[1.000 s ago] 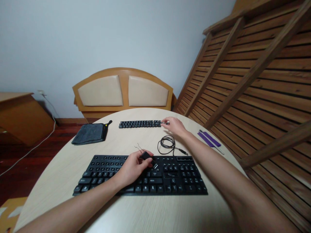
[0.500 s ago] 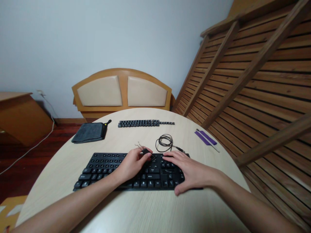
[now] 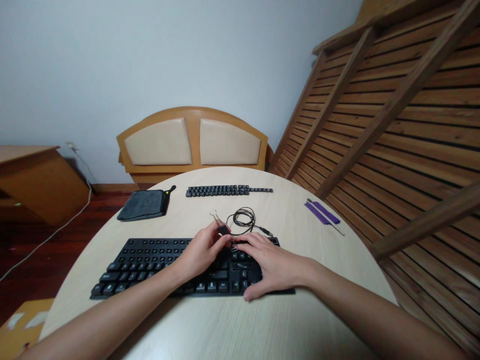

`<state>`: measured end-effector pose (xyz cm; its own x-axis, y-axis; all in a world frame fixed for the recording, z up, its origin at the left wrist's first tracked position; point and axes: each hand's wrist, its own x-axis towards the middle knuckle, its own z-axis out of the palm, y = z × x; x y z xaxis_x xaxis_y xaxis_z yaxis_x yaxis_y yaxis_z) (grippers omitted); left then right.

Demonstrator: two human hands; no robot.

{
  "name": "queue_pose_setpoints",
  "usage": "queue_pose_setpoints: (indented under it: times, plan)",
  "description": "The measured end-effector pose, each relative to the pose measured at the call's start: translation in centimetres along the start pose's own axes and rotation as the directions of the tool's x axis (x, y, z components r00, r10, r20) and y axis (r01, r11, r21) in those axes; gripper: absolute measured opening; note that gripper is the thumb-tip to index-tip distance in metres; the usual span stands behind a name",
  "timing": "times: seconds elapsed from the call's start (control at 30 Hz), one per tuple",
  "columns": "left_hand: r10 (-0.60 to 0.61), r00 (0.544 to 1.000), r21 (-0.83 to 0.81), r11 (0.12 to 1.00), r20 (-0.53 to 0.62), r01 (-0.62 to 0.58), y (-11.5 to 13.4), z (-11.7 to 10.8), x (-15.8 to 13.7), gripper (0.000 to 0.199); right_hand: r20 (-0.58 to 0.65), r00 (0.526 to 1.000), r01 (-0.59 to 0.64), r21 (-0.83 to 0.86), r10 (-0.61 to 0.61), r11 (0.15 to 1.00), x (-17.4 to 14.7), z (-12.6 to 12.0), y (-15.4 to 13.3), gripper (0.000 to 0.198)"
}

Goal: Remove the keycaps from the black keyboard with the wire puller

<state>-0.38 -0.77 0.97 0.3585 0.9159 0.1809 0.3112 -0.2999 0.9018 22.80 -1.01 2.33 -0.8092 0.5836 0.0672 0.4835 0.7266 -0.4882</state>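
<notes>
A black keyboard [image 3: 150, 252] lies flat near the table's front edge, its upper rows without keycaps and its lower rows still capped. My left hand [image 3: 202, 252] is closed around a keycap puller [image 3: 224, 229] with a black grip and thin wire ends. One end of the puller points up and away; the other goes down to the keys near the navigation cluster. My right hand [image 3: 268, 260] spreads over the keyboard's right part, fingertips close to the puller's lower wires and thumb at the front edge. Its fingers hide the number pad.
Removed keycaps [image 3: 217, 190] stand in neat rows at the table's [image 3: 292, 230] back. A coiled black cable [image 3: 245, 220] lies behind the keyboard. To the left is a dark grey pouch [image 3: 144, 205]; purple strips [image 3: 322, 212] and a thin metal tool lie right. Wooden slats lean at far right.
The keyboard has slid left, and my right hand has moved left with it. The coiled cable has shifted left too. My left hand still holds the keycap puller.
</notes>
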Motion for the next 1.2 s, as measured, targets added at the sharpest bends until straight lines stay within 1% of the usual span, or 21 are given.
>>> queue_pose_setpoints:
  times: [0.07,0.13,0.2,0.37,0.47,0.63,0.73,0.97,1.1,1.2]
  plan:
    - [-0.008,1.0,0.019,1.0,0.007,0.008,-0.2,-0.4,0.0,0.018,-0.018,0.999,-0.03,0.003,0.03,1.0,0.4,0.2,-0.3,0.08]
    - [-0.019,1.0,0.036,0.999,0.017,0.018,-0.4,-0.6,0.0,0.018,-0.065,0.996,-0.067,-0.001,0.067,0.998,0.6,0.4,-0.5,0.065]
    - [-0.027,0.999,0.057,0.998,0.025,0.026,-0.4,-0.6,0.0,0.018,-0.105,0.991,-0.09,-0.007,0.089,0.996,0.6,0.7,-0.6,0.058]
    - [-0.027,0.998,0.074,0.997,0.049,0.023,-0.2,-0.5,-0.2,0.016,-0.162,0.982,-0.096,0.014,0.097,0.995,0.3,1.3,-0.7,0.051]
    - [-0.023,0.998,0.113,0.993,0.062,0.016,-0.1,-0.6,-0.3,0.019,-0.197,0.974,-0.11,0.033,0.114,0.993,0.2,1.6,-0.8,0.045]
    - [-0.04,0.991,0.063,0.998,0.126,0.032,0.0,-0.7,-0.3,0.022,-0.275,0.95,-0.147,0.028,0.149,0.989,0.1,2.3,-1.1,0.033]
    - [-0.047,0.989,0.066,0.997,0.138,0.038,0.1,-0.5,-0.3,0.023,-0.316,0.937,-0.152,0.014,0.149,0.988,0.1,2.7,-1.1,0.025]
    - [-0.04,0.984,0.033,0.999,0.173,0.035,0.6,-0.6,-0.3,0.021,-0.328,0.932,-0.156,0.013,0.152,0.988,0.2,2.8,-1.0,0.02]
    - [-0.057,0.982,0.035,0.998,0.178,0.052,0.4,-0.7,-0.2,0.021,-0.327,0.934,-0.15,0.018,0.147,0.989,0.3,2.7,-0.9,0.019]
    - [-0.073,0.973,0.035,0.997,0.217,0.067,0.1,-0.8,-0.1,0.023,-0.323,0.934,-0.15,0.027,0.151,0.988,0.3,2.8,-0.8,0.018]
